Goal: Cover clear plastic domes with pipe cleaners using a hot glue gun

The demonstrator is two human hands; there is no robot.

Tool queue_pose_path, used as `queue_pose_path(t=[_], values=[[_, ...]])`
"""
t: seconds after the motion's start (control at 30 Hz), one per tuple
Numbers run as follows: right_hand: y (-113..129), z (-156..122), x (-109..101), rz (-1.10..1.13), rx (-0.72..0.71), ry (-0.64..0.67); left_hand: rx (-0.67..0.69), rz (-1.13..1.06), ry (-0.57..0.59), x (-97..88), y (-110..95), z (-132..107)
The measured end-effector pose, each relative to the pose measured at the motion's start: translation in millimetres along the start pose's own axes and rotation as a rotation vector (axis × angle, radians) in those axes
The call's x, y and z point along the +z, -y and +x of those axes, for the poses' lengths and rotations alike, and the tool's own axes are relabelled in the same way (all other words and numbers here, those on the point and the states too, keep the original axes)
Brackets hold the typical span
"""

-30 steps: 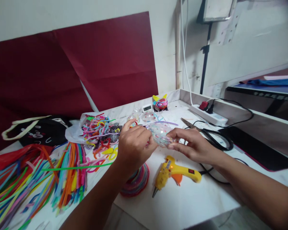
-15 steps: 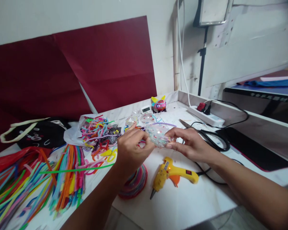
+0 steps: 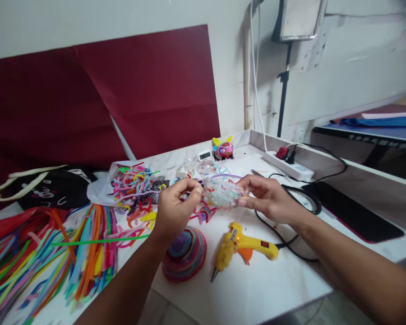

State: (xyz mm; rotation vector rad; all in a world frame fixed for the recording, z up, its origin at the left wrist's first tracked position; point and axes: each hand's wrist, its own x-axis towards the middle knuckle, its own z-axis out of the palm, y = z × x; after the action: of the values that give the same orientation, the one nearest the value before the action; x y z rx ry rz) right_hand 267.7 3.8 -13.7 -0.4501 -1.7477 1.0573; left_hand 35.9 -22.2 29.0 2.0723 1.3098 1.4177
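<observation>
My right hand [image 3: 274,198] grips a clear plastic ball [image 3: 222,193] filled with coloured confetti, held a little above the white table [image 3: 257,289]. My left hand [image 3: 174,207] is closed in a pinch at the ball's left end, fingertips touching it. A thin lilac pipe cleaner [image 3: 228,176] arcs over the top of the ball. Below the hands lie a multicoloured coiled dome [image 3: 184,254] and a yellow glue gun [image 3: 242,247].
Long coloured pipe cleaners [image 3: 54,257] spread over the left side, with a bag of cut pieces [image 3: 135,185] behind. Scissors [image 3: 301,198], a power strip [image 3: 289,164], a black tablet [image 3: 355,210], a small timer [image 3: 205,155] and a colourful horned toy [image 3: 223,148] are at the right and back.
My left hand has drawn back to the left, uncovering the coiled dome on the table. The ball stays in my right hand. The view has shifted slightly.
</observation>
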Motion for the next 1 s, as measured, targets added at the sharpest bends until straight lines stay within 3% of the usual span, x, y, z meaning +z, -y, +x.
queue_pose_path(t=[0.23,0.33,0.4,0.47,0.57,0.7,0.83,1.0], values=[[5,1,2,0.357,0.109,-0.006,-0.228,-0.471,-0.069,-0.5,15,-5],[3,0,2,0.484,0.144,0.004,-0.379,-0.651,0.105,5.0,18,-13],[1,0,3,0.533,0.162,0.020,-0.408,-0.738,0.250,8.6,19,-19],[-1,0,3,0.548,0.169,0.037,-0.387,-0.793,0.291,10.7,21,-23],[-2,1,2,0.448,0.152,0.045,-0.342,-0.812,0.246,10.3,22,-24],[-1,1,1,0.122,0.050,-0.026,-0.308,-0.692,0.188,6.5,18,-21],[4,2,6,-0.247,-0.104,-0.141,-0.291,-0.431,0.183,2.7,11,-20],[12,2,11,-0.492,-0.337,-0.171,-0.056,0.077,0.156,0.6,8,-23]])
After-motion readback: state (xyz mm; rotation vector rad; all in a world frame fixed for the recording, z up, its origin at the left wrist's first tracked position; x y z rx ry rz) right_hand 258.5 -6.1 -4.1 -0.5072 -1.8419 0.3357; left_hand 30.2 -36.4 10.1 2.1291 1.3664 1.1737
